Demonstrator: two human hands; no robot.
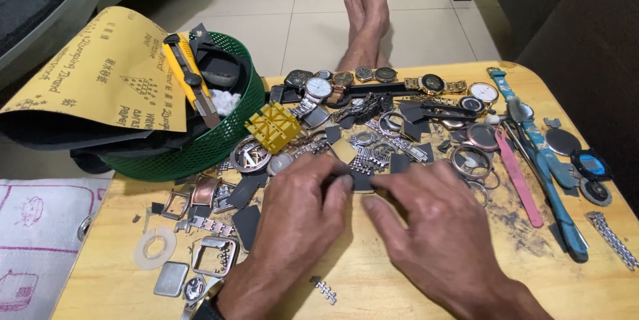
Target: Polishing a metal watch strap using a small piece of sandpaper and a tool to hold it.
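Note:
My left hand (293, 220) and my right hand (432, 227) rest low over a small wooden table (373, 280), fingertips meeting at the middle. Between them they pinch a small dark flat piece (363, 181), mostly covered by the fingers. Just beyond the fingers lies a heap of watch parts: metal bracelet links (373, 154), round bezels (471, 160) and a square case (249, 155). A yellow plastic watch holder (274, 127) lies left of the heap. Several whole wristwatches (432, 84) line the far edge.
A green mesh basket (206, 147) at the table's left holds a yellow utility knife (188, 77) and folded yellow sandpaper (100, 74). Blue strap (546, 167) and pink strap (519, 180) lie at the right. Square metal frames (214, 257) sit near the left front. Bare feet (366, 7) rest on the tiled floor beyond.

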